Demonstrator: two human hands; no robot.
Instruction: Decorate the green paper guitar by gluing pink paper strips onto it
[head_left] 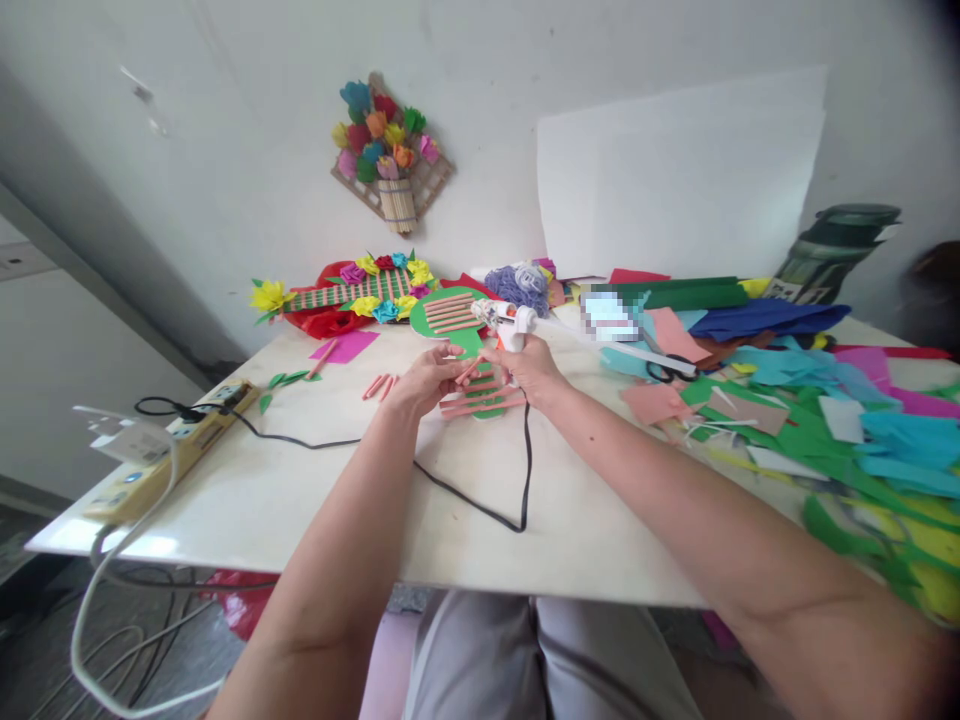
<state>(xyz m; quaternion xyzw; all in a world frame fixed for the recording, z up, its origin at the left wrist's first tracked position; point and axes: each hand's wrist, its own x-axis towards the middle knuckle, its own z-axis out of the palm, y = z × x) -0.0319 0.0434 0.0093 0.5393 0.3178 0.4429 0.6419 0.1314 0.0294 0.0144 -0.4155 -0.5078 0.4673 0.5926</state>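
My right hand (534, 370) grips a white hot glue gun (508, 322), its nozzle pointing left over a green paper guitar shape (459, 318) with pink paper strips glued across it. My left hand (426, 380) pinches a pink paper strip (468, 371) against the lower part of the green shape. The glue gun's black cord (480, 508) trails down across the white table (300, 480). A few loose pink rolled strips (379, 386) lie just left of my left hand.
A power strip (172, 440) with plugs sits at the table's left edge. A finished flowered guitar craft (352, 290) lies at the back. Heaps of coloured paper scraps (825, 420) and scissors (667, 370) cover the right side. A paper bouquet (390, 150) hangs on the wall.
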